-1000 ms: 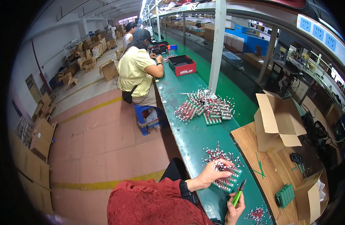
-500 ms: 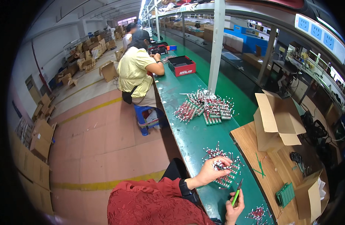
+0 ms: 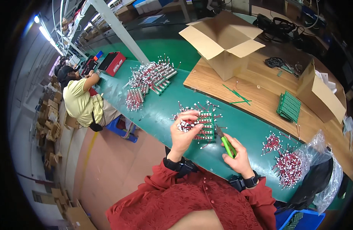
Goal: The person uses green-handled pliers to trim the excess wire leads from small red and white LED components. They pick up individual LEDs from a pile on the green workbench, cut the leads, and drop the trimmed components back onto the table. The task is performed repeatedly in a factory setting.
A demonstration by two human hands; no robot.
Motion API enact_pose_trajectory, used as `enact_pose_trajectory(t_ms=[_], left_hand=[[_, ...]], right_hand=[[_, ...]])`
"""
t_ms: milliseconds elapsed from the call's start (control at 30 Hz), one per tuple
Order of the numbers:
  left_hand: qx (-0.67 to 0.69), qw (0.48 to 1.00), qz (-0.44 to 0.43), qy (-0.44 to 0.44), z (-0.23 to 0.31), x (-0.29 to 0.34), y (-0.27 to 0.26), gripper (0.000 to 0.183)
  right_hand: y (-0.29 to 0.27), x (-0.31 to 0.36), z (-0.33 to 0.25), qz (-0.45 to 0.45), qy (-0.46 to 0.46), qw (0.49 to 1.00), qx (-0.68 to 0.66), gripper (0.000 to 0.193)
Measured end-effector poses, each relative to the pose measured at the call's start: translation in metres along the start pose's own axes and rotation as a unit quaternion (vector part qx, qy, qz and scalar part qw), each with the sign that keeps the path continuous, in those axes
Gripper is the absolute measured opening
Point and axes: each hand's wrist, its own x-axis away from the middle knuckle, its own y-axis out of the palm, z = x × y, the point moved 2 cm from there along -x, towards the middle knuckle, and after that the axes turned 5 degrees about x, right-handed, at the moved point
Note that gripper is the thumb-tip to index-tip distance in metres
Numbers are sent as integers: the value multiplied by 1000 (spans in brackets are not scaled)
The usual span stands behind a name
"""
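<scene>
in the head view, we find one green circuit panel [image 3: 208, 127] on the tabletop [image 3: 157, 117], just right of centre, directly right of the nearer left hand [image 3: 183, 133], which is closed around its white-tipped leads [image 3: 183, 125]. our right hand [image 3: 236, 157], lower right of the panel, is clamped on green-handled cutters [image 3: 227, 145] pointing up-left toward the panel's right edge; the panel's long axis we cannot tell, as hand and leads cover part. we count one pair of cutters, one wired-panel pile [image 3: 149, 78] at upper left of centre, and two loose-lead heaps [image 3: 289, 166] at right.
</scene>
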Motion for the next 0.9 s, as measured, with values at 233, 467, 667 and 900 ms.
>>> enact_pose_trajectory(t_ms=[233,467,667,900], left_hand=[[-26,999,-30,32,0,-8,5,28],[-13,999,-30,36,-2,-10,5,28],[22,1000,-10,13,-2,-10,5,30],[-2,1000,-18,14,-2,-9,4,30]], right_hand=[[0,-2,10,12,-46,998,30,64],[1,-2,9,13,-63,998,-9,64],[-5,-1,3,2,-7,1000,27,65],[-3,-1,5,-13,5,1000,15,65]])
